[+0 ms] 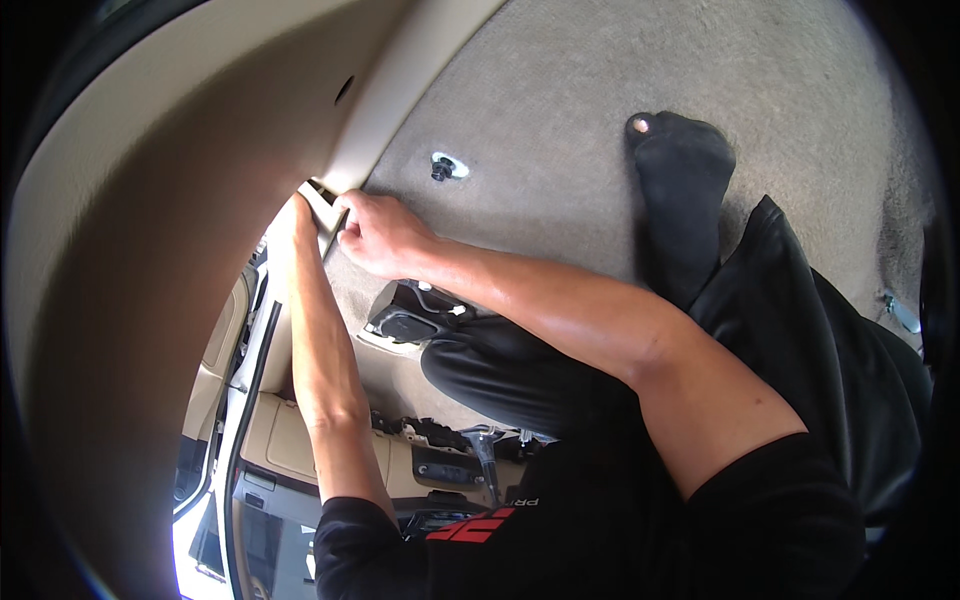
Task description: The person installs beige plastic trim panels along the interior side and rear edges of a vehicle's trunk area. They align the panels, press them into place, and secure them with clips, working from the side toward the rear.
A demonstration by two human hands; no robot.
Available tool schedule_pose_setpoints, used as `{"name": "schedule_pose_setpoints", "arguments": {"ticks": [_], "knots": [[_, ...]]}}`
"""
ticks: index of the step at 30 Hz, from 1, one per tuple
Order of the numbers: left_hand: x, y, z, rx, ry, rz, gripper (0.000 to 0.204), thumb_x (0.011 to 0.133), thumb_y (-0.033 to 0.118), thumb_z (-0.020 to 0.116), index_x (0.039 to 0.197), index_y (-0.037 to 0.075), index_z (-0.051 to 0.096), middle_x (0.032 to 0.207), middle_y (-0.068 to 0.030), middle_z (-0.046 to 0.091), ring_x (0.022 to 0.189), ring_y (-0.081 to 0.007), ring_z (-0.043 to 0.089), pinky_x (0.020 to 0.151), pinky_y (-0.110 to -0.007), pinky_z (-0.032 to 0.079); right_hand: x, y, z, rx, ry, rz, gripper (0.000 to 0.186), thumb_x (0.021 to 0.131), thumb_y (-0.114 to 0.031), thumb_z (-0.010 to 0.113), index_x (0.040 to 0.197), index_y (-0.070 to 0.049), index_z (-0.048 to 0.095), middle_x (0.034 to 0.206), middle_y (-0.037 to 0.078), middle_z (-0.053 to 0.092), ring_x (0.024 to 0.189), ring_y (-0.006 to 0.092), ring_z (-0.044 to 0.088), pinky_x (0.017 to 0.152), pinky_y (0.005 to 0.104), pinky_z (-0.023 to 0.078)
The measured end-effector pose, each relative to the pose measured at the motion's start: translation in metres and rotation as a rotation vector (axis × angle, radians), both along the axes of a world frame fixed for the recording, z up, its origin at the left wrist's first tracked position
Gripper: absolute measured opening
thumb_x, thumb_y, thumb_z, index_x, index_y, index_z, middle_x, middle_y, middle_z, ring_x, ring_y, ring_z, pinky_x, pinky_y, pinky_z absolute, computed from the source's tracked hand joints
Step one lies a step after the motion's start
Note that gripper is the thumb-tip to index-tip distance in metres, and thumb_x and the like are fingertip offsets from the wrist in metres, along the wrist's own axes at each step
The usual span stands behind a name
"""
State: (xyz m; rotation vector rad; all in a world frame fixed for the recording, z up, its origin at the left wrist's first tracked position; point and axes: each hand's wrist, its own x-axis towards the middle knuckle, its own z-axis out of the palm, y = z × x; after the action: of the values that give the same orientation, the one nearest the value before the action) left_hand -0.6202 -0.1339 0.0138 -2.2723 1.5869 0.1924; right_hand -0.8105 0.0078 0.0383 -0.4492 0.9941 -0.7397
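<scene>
Hands are both up at the lower end of the long beige plastic trim panel [200, 200], right where it meets the edge of the grey carpeted floor [560, 90]. Right hand [378, 232] is curled tight, fingers clenched around the narrow end piece of that trim, knuckles facing the camera. Left hand [296, 215] is mostly tucked behind the trim edge, so can't tell if it's gripping or just pressing flat against it. Just past the right hand on the carpet sits a small black bolt with a white washer [443, 167]. Below the wrist, a black plastic bracket with a wire [405, 322] lies on the carpet. A foot in a black sock [680, 190] rests further toward the right edge of the carpet.
</scene>
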Motion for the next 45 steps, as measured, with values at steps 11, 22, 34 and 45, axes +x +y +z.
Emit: {"name": "schedule_pose_setpoints", "arguments": {"ticks": [11, 22, 34, 45], "knots": [[0.051, -0.009, -0.007, -0.133, 0.248, -0.157, 0.055, 0.109, 0.043, 0.043, 0.126, -0.003, 0.066, 0.118, -0.0203, 0.072, 0.107, -0.029, 0.067, 0.093, -0.042, 0.053, 0.004, -0.005, 0.002, -0.147, 0.107, 0.048, 0.038, 0.1, -0.018, 0.054, 0.134, -0.001, 0.059, 0.105, 0.024, 0.073, 0.1, 0.0387, 0.072, 0.089, 0.0494, 0.057], [0.016, -0.004, 0.02, -0.184, 0.387, -0.037, 0.039, 0.106, 0.021, 0.044, 0.109, -0.009, 0.069, 0.108, -0.0193, 0.072, 0.098, -0.0301, 0.064, 0.091, -0.041, 0.051, 0.033, -0.01, 0.007, -0.095, 0.098, 0.004, 0.02, 0.1, -0.016, 0.055, 0.102, -0.003, 0.069, 0.1, 0.023, 0.073, 0.094, 0.041, 0.071, 0.083, 0.0516, 0.057], [0.085, -0.034, 0.028, -0.041, 0.435, -0.234, 0.037, 0.109, 0.027, 0.045, 0.109, -0.002, 0.068, 0.104, -0.0077, 0.069, 0.097, -0.0156, 0.063, 0.082, -0.032, 0.051, 0.043, -0.007, 0.027, -0.156, 0.059, -0.186, 0.015, 0.1, -0.02, 0.057, 0.102, -0.007, 0.064, 0.103, 0.015, 0.069, 0.095, 0.0361, 0.069, 0.082, 0.0488, 0.054], [0.086, -0.08, 0.029, 0.419, 0.346, -0.049, 0.031, 0.102, 0.029, 0.066, 0.113, 0.001, 0.069, 0.103, -0.0081, 0.071, 0.09, -0.0177, 0.067, 0.077, -0.035, 0.054, 0.063, 0.008, 0.039, -0.303, -0.059, -0.434, 0.011, 0.093, -0.012, 0.062, 0.094, -0.004, 0.054, 0.093, 0.017, 0.065, 0.088, 0.0419, 0.067, 0.076, 0.0528, 0.052]]}}
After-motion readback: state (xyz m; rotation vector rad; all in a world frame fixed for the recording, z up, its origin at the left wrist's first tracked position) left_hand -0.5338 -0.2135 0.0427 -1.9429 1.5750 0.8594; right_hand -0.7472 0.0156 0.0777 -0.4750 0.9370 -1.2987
